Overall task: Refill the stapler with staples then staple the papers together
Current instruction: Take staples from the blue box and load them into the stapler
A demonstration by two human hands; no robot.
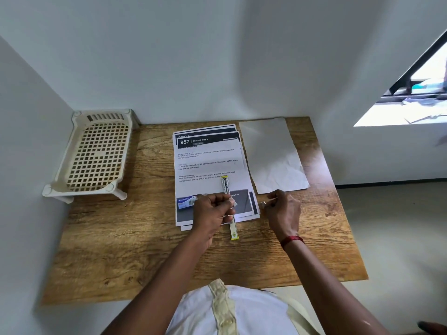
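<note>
A wooden worktop [145, 250] fills the corner, with a cream slotted plastic rack [96, 155] at its far left. A stack of printed papers [208, 163] lies in the middle, and a blank creased sheet [271, 155] lies just to its right.

Both forearms reach in from the near edge. The left hand [210, 211] sits over the papers' near end, its fingers [223, 206] curled round the middle of the stapler [226, 186]. The stapler is opened out long, one yellow-tipped end over the papers and the other over the worktop.

The right hand [283, 211], with a red thread [292, 240] on the wrist, hovers beside the papers' near right corner. Its fingers [272, 200] pinch a small strip of staples [263, 203]. A blue staple box [186, 201] rests on the papers by the left hand.
</note>
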